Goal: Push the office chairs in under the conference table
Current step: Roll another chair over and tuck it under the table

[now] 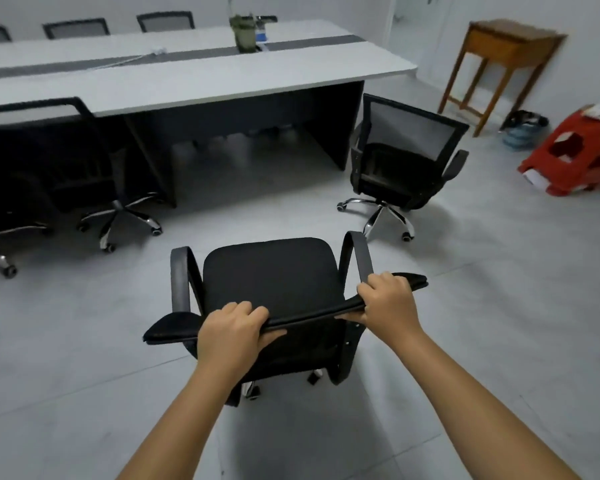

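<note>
Both hands are closed over the top edge of the backrest of one black office chair (271,275). The left hand (231,329) wraps the edge left of its middle, and the right hand (388,299) wraps it near the right end; fingers go over the front and thumbs stay under. This top edge runs from lower left to upper right in the view, so the right hand is further forward than the left. The chair's seat points away from the person, toward the conference table (194,81).

The held chair stands on the open tiled floor (499,306), well apart from the table. The free space under the table lies ahead and a little to the left of the grip, between the tucked chair at the left (66,157) and the table's dark end panel (347,123). I judge that the chair must roll forward and turn slightly to the left, so that its seat enters this gap straight. For this the right hand probably has to push more than the left.

One more mesh-back chair (406,157) stands beside the right end of the table, outside the end panel, turned at an angle and not pushed in. It is to the right of the path and could be touched by the right armrest (355,258) if the held chair drifts that way.
</note>
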The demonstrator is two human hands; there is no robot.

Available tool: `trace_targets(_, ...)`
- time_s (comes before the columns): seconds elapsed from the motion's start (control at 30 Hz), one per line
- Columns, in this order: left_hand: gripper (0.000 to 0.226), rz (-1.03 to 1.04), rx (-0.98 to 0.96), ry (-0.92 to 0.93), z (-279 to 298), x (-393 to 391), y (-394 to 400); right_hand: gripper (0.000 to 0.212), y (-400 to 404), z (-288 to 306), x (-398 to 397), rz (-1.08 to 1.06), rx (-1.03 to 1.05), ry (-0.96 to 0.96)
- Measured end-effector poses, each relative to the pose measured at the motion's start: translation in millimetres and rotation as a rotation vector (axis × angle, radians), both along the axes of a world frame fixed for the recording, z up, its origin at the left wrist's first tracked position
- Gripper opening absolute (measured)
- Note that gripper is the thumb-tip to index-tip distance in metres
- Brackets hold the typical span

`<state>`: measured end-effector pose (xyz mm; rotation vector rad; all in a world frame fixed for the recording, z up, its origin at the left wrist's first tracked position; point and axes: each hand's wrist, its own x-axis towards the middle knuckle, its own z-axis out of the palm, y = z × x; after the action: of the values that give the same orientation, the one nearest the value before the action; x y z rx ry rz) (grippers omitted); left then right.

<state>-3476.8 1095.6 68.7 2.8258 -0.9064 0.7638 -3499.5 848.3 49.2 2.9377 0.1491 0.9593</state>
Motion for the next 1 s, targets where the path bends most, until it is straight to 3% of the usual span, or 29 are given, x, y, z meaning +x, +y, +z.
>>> trace_targets(0.17, 0.049, 0.175, -0.026, -0.030, -3.2, -23.8, -14.6, 0.060, -13.0, 3.0, 3.9, 0.161, -0.019, -0.001)
trace_targets(0.37, 0.061, 0.179, -0.049, -0.190, -12.3, -12.7, -11.9, 0.067, -22.0, -9.5, 17.0, 0.306, 0.014, -0.141)
trace_targets(0.5, 0.064, 0.167, -0.052, -0.337, -6.0, 29.8, -9.3, 0.067, -21.1, -1.5, 51.8, 0.323, 0.031, -0.221)
trace_targets(1.0, 0.054, 0.128, -0.054, -0.444, -1.2, 233.0, 8.8, 0.059, -2.8, 10.0, 260.6, 0.304, 0.016, -0.245)
